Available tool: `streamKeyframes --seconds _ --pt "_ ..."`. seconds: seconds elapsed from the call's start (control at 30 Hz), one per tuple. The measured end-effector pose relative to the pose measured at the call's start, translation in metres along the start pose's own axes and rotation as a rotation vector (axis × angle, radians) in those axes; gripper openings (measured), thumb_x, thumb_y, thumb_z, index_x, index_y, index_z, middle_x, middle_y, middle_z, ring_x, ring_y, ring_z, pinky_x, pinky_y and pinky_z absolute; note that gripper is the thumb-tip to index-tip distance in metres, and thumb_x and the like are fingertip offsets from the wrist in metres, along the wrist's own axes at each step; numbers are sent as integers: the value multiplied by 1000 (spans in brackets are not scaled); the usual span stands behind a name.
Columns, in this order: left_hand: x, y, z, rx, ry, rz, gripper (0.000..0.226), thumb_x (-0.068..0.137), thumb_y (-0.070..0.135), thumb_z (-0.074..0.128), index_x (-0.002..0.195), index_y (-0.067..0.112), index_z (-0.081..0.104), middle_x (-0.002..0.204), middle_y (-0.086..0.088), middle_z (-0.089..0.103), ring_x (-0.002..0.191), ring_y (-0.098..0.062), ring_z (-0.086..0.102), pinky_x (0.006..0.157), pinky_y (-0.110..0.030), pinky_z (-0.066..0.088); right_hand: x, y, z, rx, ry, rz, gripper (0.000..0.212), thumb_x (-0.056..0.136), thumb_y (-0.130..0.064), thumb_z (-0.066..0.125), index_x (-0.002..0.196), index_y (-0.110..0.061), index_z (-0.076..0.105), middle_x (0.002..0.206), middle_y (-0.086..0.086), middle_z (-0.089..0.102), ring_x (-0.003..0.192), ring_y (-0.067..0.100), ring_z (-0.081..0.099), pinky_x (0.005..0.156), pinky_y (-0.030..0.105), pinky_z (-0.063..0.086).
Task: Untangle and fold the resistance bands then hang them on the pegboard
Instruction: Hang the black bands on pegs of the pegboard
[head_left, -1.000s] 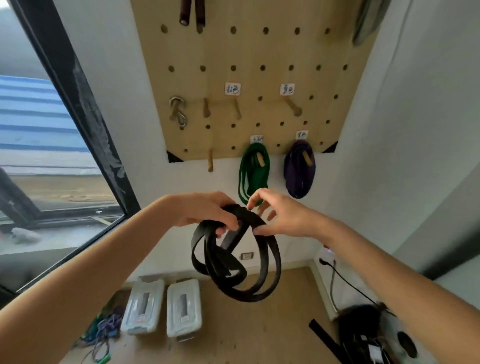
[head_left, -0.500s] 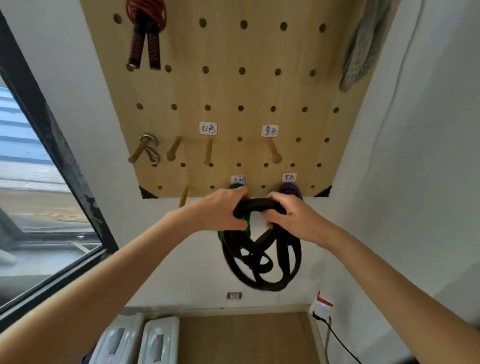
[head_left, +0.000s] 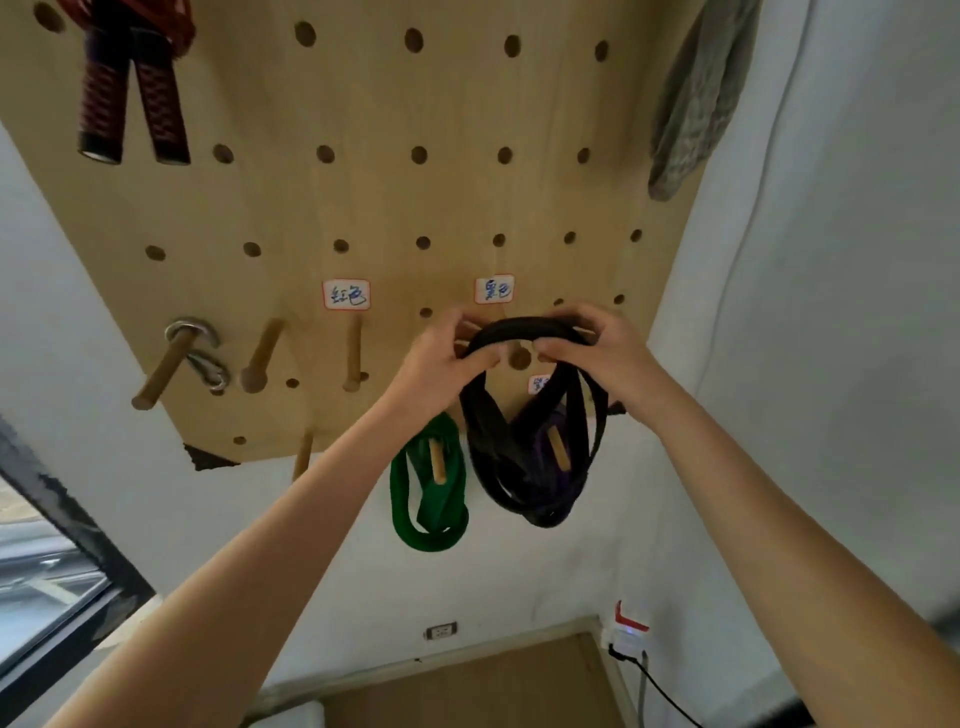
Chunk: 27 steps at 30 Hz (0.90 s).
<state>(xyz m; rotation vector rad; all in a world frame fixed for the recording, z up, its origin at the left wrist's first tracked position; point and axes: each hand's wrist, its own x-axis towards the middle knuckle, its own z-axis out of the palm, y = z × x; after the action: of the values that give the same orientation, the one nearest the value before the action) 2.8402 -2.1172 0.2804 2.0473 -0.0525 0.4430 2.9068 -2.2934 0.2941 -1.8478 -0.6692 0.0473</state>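
We hold the folded black band (head_left: 524, 415) up against the wooden pegboard (head_left: 363, 208) with both hands, its top arc stretched between them and its loops hanging down below. Our left hand (head_left: 441, 369) grips the left end of that arc, fingers curled round the strap, and our right hand (head_left: 597, 353) pinches the right end with the thumb underneath and the fingers over the top. The arc sits just above the end of a wooden peg (head_left: 519, 357) that shows between our two hands, right under a white label (head_left: 494, 289) with blue handwriting; we cannot tell whether the band is touching the peg. Behind the hanging black loops, a purple band (head_left: 550, 441) hangs on a lower peg, and just to the left of it a green band (head_left: 428, 493) hangs on its own peg near the bottom edge of the board. Further left along the same row as our hands stand three bare-ended pegs, the leftmost carrying a metal carabiner (head_left: 200, 353), with a second label (head_left: 346, 294) above the peg nearest our left hand. At the top left of the board hang two dark red handles (head_left: 132, 114), and at the top right a grey knitted cloth (head_left: 696, 98) drapes down the board's edge.
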Motion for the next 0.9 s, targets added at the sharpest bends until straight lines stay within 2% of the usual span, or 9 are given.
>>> streamKeyframes --seconds 0.07,0.2,0.27,0.33,0.4,0.57,0.7,0.8,0.9 --pt "20 -11 6 137 47 -6 24 86 24 62 107 17 52 92 10 59 81 -1 54 66 -8 43 18 10 2 -68 36 29 28 79 -22 72 104 -13 63 98 -2 64 98 17 60 87 26 47" --pt "49 -32 15 152 138 6 28 85 20 64 108 6 56 104 -5 64 95 -15 59 80 -19 43 42 29 13 -148 7 54 33 83 -20 68 111 -4 61 108 8 64 103 20 59 84 21 45" --pt "56 -39 18 148 182 21 30 83 19 66 108 6 57 105 -4 64 95 -13 58 79 -14 41 49 34 16 -145 21 44 33 83 -17 68 112 -4 60 109 9 64 103 18 59 85 21 44" --pt "60 -46 19 137 207 40 33 81 20 69 108 5 58 101 -1 63 90 -9 56 75 -7 39 50 40 16 33 55 69 30 81 -13 70 109 -5 61 106 5 66 97 10 62 83 17 47" --pt "63 -50 17 107 205 51 33 78 22 71 105 6 59 96 3 62 87 -6 56 71 0 39 50 46 16 191 90 80 23 80 -10 71 102 -10 63 95 -3 68 83 -3 65 71 8 47" --pt "73 -49 17 135 263 7 33 78 27 71 101 8 61 89 7 59 82 -6 56 63 1 39 65 48 24 132 214 33 13 80 -9 70 93 -8 66 82 -6 65 68 -11 61 65 5 46" --pt "64 -47 31 154 384 -67 35 82 35 66 106 11 59 92 7 61 82 -6 56 64 -9 42 65 52 34 43 257 -21 11 86 -16 64 98 -15 64 89 -12 63 81 -8 59 78 14 47" --pt "49 -54 46 161 407 -72 34 90 33 56 112 8 52 100 -4 64 87 -17 61 72 -28 49 52 69 38 59 207 0 27 89 -12 59 115 -15 59 109 -8 61 104 6 57 92 24 46" --pt "37 -68 60 317 443 -87 33 92 33 52 111 7 44 90 -5 58 72 -19 57 59 -26 44 44 88 47 -13 212 39 44 85 -17 66 126 -12 52 120 3 57 107 15 55 90 23 47"
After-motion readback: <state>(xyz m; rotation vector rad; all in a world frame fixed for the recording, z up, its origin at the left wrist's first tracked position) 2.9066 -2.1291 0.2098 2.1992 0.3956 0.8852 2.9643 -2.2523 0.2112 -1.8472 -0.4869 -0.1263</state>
